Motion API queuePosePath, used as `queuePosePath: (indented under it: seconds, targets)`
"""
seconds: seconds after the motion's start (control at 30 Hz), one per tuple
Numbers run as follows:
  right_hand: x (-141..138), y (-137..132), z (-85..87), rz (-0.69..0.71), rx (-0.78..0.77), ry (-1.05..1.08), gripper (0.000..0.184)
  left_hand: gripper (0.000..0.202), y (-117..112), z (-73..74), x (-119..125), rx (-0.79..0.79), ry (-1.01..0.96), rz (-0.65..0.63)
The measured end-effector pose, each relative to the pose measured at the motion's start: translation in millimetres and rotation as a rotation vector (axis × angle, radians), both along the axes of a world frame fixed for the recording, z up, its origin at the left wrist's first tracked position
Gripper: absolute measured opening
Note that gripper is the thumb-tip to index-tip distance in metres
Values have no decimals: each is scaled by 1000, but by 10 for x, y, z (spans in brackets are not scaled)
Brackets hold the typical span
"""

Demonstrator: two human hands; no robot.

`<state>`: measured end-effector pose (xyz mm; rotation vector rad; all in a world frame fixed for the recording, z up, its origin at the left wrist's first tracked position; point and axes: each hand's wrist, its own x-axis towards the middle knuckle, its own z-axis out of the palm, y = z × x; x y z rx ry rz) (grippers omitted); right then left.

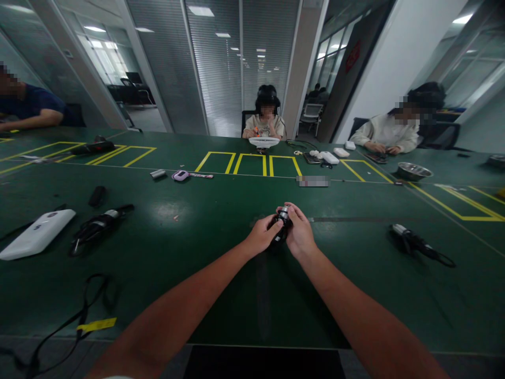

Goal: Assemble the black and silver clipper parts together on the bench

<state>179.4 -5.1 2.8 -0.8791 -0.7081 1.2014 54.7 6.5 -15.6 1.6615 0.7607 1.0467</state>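
Observation:
In front of me, just above the table, both hands hold a small black object with a silver end (283,215). Its exact kind I cannot make out. My left hand (261,235) is closed on it from the left, thumb on its near side. From the right, my right hand (301,231) wraps its fingers around the top and side. The lower black part shows between the palms, while the fingers cover much of the rest.
A similar black item with a silver end (418,245) lies to the right, and a black bundle (97,227) to the left. Beside that are a white flat device (37,235) and a black strap (81,316). Several people sit across the green table (221,310); a metal bowl (414,171) stands far right.

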Motion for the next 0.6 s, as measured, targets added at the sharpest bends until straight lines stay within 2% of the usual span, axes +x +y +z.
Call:
queuePosePath:
  seconds: [0.17, 0.27, 0.37, 0.47, 0.6]
  targets:
    - [28, 0, 27, 16, 2, 20, 32, 41, -46, 104, -71, 303, 254, 117]
    - [76, 26, 27, 8, 4, 36, 32, 38, -9, 108, -169, 426, 356, 197]
    - [188, 50, 40, -41, -12, 46, 34, 39, 91, 55, -287, 435, 393, 238]
    - [399, 61, 85, -117, -52, 13, 37, 42, 199, -11, -372, 376, 361, 284]
    - [871, 112, 203, -291, -135, -217, 34, 44, 253, -55, -400, 303, 347, 277]
